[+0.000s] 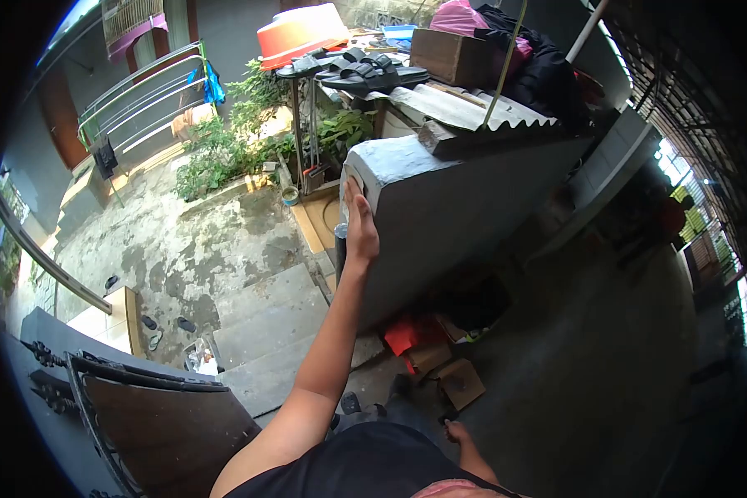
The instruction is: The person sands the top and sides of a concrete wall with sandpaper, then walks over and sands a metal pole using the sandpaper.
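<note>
My left hand [361, 224] is raised, arm stretched forward, with its fingers straight and its palm against the end of a low grey wall [402, 158]. Nothing shows in its grip. Low at my right side, my right hand [455, 432] has its fingers curled around a small dark thing that I cannot make out. Below the wall, near my feet, lie an open cardboard box [461, 383] and a red bag [411, 334].
Black sandals [373, 75], an orange basin [303, 37] and a brown box [450, 56] rest on corrugated sheeting [465, 106] above the wall. A dark gate [158, 423] stands at lower left. Steps [278, 307] lead to a patchy concrete yard [199, 257] with plants and scattered footwear.
</note>
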